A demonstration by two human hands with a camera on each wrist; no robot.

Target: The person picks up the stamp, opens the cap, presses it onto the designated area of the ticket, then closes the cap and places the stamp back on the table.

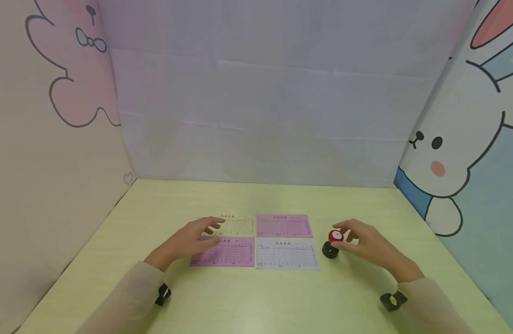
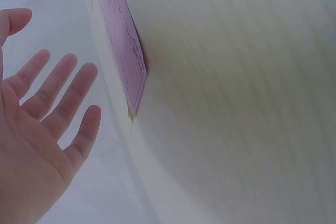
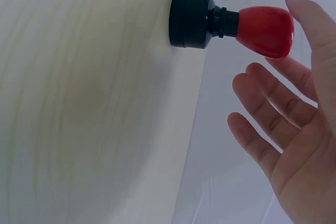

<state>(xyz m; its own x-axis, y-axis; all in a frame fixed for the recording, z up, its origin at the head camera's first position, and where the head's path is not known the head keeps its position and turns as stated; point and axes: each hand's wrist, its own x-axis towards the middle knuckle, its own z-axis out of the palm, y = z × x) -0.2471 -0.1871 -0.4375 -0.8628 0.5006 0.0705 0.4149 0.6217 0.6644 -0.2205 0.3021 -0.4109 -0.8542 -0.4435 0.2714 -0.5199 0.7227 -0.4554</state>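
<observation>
A stamp with a red knob and a round black base stands upright on the table, right of the paper forms. Around the knob my right hand is spread, thumb on one side and fingers on the other. The right wrist view has the thumb tip close by the top of the red handle, with the other fingers loosely bent. My left hand, fingers relaxed and holding nothing, hovers over the left-hand forms. It covers part of a yellow form and a pink form.
Another pink form lies at the back right of the group, with a white form in front of it. The pale wooden table is bounded by a back wall panel and printed side panels. Both wrists wear black straps.
</observation>
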